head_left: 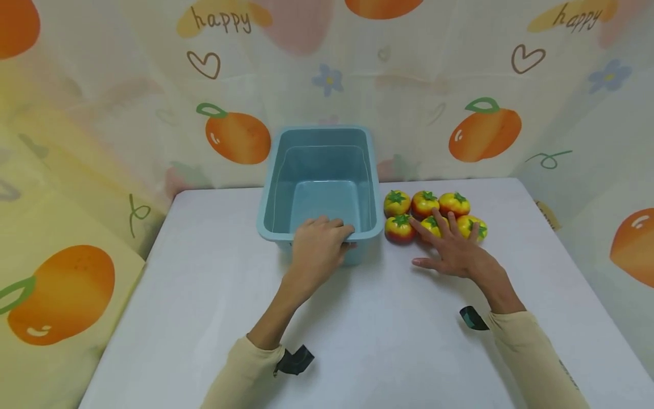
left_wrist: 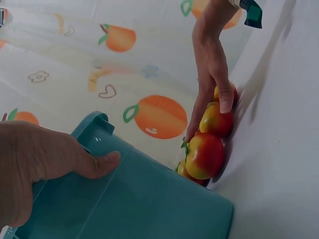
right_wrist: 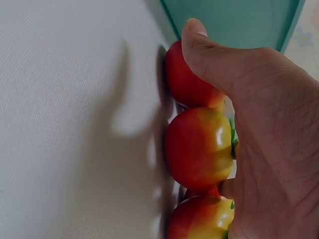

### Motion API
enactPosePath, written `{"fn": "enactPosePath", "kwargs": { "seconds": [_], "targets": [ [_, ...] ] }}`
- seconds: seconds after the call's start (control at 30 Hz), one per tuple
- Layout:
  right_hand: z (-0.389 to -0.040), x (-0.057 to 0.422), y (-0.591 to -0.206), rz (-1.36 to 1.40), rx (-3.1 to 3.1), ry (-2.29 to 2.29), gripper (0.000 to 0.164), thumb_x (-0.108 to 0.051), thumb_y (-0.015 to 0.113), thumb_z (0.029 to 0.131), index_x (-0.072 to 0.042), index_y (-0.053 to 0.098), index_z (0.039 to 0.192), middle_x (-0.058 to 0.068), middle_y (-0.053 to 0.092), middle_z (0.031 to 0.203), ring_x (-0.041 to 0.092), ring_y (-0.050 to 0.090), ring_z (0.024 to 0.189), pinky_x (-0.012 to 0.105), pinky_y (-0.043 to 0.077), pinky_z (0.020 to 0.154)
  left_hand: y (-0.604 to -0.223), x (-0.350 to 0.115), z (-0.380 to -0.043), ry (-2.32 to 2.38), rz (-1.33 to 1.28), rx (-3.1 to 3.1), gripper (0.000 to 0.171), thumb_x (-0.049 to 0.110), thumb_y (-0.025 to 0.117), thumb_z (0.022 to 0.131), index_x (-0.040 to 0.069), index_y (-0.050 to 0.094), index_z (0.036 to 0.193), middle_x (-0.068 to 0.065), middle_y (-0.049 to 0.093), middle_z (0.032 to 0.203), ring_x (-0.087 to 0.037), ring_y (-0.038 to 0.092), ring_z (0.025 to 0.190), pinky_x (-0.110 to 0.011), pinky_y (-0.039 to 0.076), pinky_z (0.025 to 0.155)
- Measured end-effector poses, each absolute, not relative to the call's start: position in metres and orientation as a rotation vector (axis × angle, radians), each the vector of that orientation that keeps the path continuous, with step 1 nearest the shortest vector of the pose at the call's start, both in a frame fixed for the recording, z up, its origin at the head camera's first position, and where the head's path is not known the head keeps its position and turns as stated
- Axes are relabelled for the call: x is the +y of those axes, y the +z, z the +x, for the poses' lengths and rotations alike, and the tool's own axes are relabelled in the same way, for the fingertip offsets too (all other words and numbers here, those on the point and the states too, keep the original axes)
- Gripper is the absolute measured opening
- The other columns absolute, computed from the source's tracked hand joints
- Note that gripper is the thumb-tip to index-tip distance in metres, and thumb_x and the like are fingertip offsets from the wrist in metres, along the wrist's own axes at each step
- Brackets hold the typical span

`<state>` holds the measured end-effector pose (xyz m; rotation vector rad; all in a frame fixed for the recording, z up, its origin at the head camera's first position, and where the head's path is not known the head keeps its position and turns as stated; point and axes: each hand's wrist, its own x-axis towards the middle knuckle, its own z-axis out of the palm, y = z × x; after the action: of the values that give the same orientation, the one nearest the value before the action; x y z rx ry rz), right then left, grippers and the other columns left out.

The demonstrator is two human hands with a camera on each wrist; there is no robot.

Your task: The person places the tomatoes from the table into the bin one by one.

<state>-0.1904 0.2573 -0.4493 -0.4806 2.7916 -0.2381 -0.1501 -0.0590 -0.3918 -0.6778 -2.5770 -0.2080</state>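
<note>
In the head view my left hand [head_left: 318, 248] grips the near rim of a light-blue plastic bin [head_left: 327, 196], whose inside shows bare. The left wrist view has the thumb [left_wrist: 102, 164] pressed against the bin's outer wall. Just right of the bin, several red-and-yellow fruits with green leafy tops [head_left: 399, 229] stand in two rows, close together. My right hand [head_left: 455, 253] spreads its fingers over the near row, partly hiding those fruits. In the right wrist view its thumb overlaps the red fruit [right_wrist: 189, 77] closest to the bin.
A white table [head_left: 214, 295] carries the bin and the fruits. Behind it hangs a pale cloth [head_left: 398, 102] printed with oranges, hearts and flowers, and it also covers both sides. Dark straps [head_left: 295, 360] show at the beige sleeves [head_left: 526, 346].
</note>
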Motion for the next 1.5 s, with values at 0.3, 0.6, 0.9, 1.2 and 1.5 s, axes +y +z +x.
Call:
{"fn": "enactPosePath", "kwargs": {
  "seconds": [0.3, 0.6, 0.9, 1.2, 1.5],
  "targets": [
    [-0.19, 0.258, -0.448, -0.458, 2.81, -0.268, 0.093, -0.071, 0.058, 0.093, -0.037, 0.014, 0.168, 0.026, -0.004, 0.175, 0.063, -0.004, 0.156, 0.094, -0.006, 0.107, -0.388, -0.05, -0.153, -0.159, -0.72, -2.562, 0.02, 0.033, 0.089, 0.083, 0.021, 0.081, 0.096, 0.004, 0.077, 0.083, -0.015, 0.068, 0.071, -0.027, 0.055, 0.064],
    [-0.191, 0.255, -0.442, -0.422, 2.882, -0.238, 0.086, -0.069, 0.055, 0.096, -0.039, 0.017, 0.168, 0.029, -0.001, 0.174, 0.068, -0.002, 0.154, 0.091, 0.001, 0.112, -0.371, -0.07, -0.147, -0.261, -0.859, -2.663, 0.035, 0.034, 0.086, 0.086, 0.009, 0.071, 0.105, -0.006, 0.069, 0.092, -0.022, 0.067, 0.086, -0.039, 0.057, 0.082],
    [-0.188, 0.252, -0.443, -0.431, 2.828, -0.268, 0.085, -0.071, 0.053, 0.096, -0.04, 0.018, 0.167, 0.03, 0.0, 0.174, 0.071, 0.0, 0.152, 0.094, -0.001, 0.108, -0.378, -0.074, -0.146, -0.091, -0.819, -2.636, 0.025, 0.035, 0.081, 0.091, 0.013, 0.069, 0.095, -0.003, 0.067, 0.076, -0.019, 0.066, 0.071, -0.034, 0.053, 0.07],
    [-0.19, 0.25, -0.444, -0.415, 2.833, -0.26, 0.085, -0.071, 0.054, 0.096, -0.04, 0.018, 0.167, 0.029, -0.001, 0.174, 0.072, -0.001, 0.151, 0.093, -0.001, 0.109, -0.38, -0.075, -0.148, -0.107, -0.812, -2.642, 0.022, 0.033, 0.079, 0.094, 0.013, 0.07, 0.096, -0.004, 0.069, 0.078, -0.02, 0.065, 0.07, -0.034, 0.053, 0.068],
    [-0.199, 0.263, -0.411, -0.345, 2.872, -0.261, 0.088, -0.072, 0.049, 0.098, -0.037, 0.011, 0.168, 0.033, -0.007, 0.172, 0.073, -0.006, 0.15, 0.091, -0.001, 0.112, -0.357, -0.096, -0.149, -0.399, -0.911, -2.819, 0.066, 0.054, 0.068, 0.096, 0.013, 0.059, 0.147, -0.01, 0.065, 0.141, -0.03, 0.059, 0.135, -0.052, 0.044, 0.118]
  ]
}}
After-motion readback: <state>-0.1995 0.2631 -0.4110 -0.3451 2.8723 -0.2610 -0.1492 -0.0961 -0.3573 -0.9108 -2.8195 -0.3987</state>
